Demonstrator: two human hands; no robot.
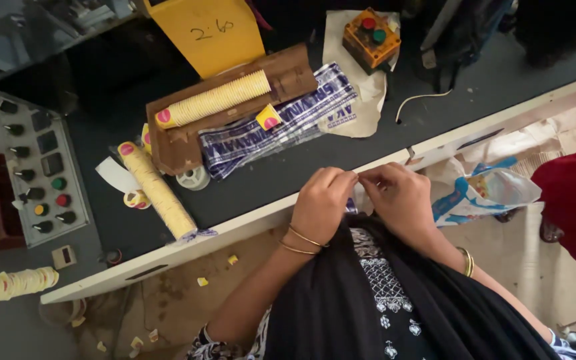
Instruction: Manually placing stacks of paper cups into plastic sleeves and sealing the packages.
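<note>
Fingertips of my left hand (321, 200) and right hand (400, 197) meet, pinched on something too small to identify, at the pale counter edge (248, 223); I can't tell its axis. Beyond, on the dark counter, a stack of yellow cups (158, 190) lies slanting away, beside a wooden tray (288, 77).

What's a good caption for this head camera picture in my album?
Both hands, left and right, pinch something small at the table edge, beside stacks of yellow paper cups.
</note>
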